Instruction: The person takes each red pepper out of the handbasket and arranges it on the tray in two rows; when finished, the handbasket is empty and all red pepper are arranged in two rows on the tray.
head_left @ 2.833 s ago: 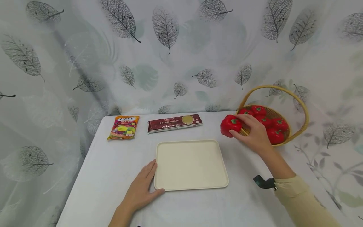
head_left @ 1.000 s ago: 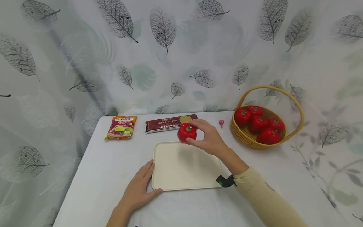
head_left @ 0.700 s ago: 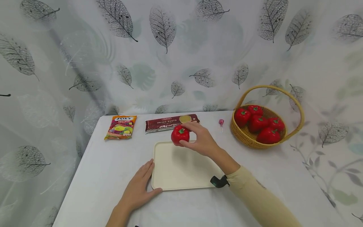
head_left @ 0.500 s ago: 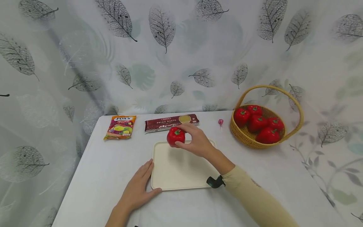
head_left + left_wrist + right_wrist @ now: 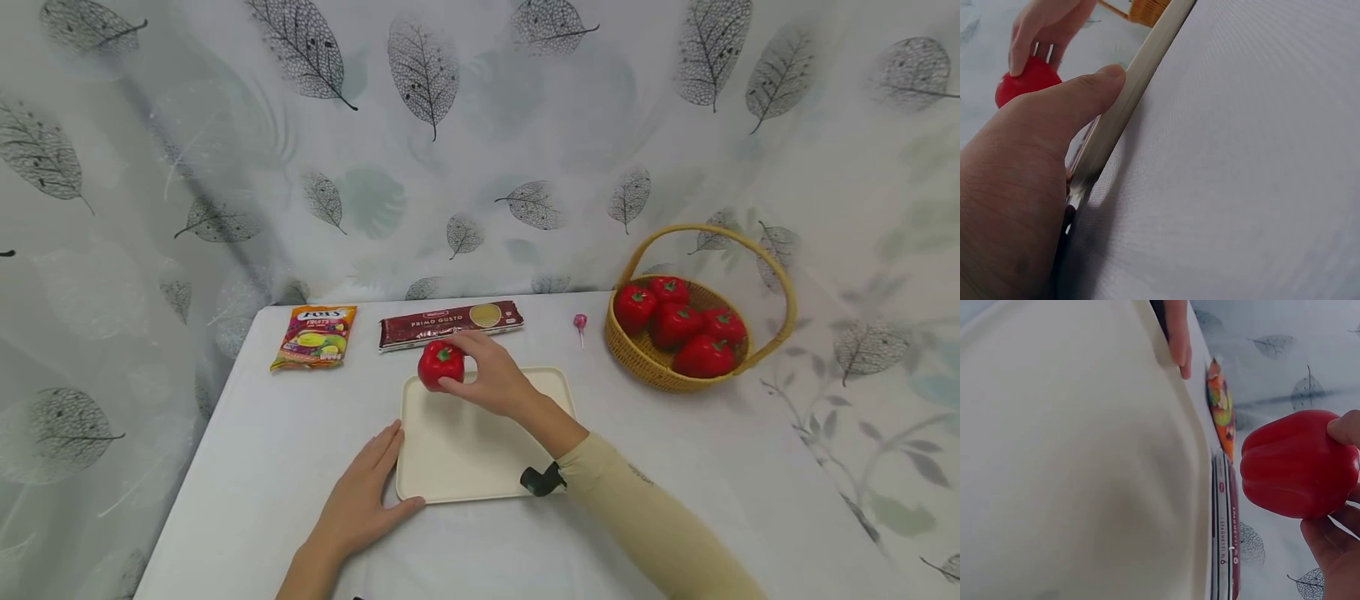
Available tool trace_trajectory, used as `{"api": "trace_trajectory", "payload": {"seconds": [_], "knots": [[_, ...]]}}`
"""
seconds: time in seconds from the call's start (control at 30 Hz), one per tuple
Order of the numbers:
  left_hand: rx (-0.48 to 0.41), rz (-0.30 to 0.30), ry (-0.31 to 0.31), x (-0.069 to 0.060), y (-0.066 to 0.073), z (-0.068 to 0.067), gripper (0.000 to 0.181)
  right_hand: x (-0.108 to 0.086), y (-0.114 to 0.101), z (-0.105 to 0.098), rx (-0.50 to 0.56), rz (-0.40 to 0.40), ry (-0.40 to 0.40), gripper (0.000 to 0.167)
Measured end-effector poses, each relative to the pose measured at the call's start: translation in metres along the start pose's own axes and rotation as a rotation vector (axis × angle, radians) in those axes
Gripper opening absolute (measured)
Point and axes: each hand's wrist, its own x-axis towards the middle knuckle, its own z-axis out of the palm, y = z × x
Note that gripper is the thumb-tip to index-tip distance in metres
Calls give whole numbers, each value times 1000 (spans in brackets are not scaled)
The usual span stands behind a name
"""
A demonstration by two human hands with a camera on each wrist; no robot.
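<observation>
My right hand (image 5: pixel 491 379) pinches a red bell pepper (image 5: pixel 435 367) between thumb and fingers, held above the far left corner of the cream tray (image 5: pixel 465 467). In the right wrist view, the pepper (image 5: pixel 1291 465) hangs past the tray's rim (image 5: pixel 1200 481), apart from it. My left hand (image 5: pixel 358 504) lies at the tray's left side; its fairly straight fingers touch the left edge, and the thumb reaches the near left corner. The left wrist view shows that thumb (image 5: pixel 1088 94) against the tray's rim (image 5: pixel 1132 94). Nothing lies on the part of the tray I can see.
A wicker basket (image 5: pixel 645 371) with several red bell peppers (image 5: pixel 678 325) stands at the back right. Left of it lies a pink lollipop (image 5: pixel 580 321). Behind the tray is a dark red spaghetti pack (image 5: pixel 450 323), and a candy bag (image 5: pixel 313 337) lies at the back left.
My right hand has carried the pepper leftward from beside the basket to above the tray's far left corner, uncovering the lollipop. The left hand has stayed at the tray's edge.
</observation>
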Motion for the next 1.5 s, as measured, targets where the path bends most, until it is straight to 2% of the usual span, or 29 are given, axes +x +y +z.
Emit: {"api": "trace_trajectory", "payload": {"seconds": [0.2, 0.7, 1.5], "knots": [[4, 5, 6, -1, 0, 1, 108, 3, 1, 14, -9, 3, -50, 67], [-16, 7, -1, 2, 3, -3, 109, 6, 4, 38, -27, 4, -100, 61], [17, 33, 27, 1, 0, 1, 109, 7, 2, 45, -94, 4, -127, 63]]}}
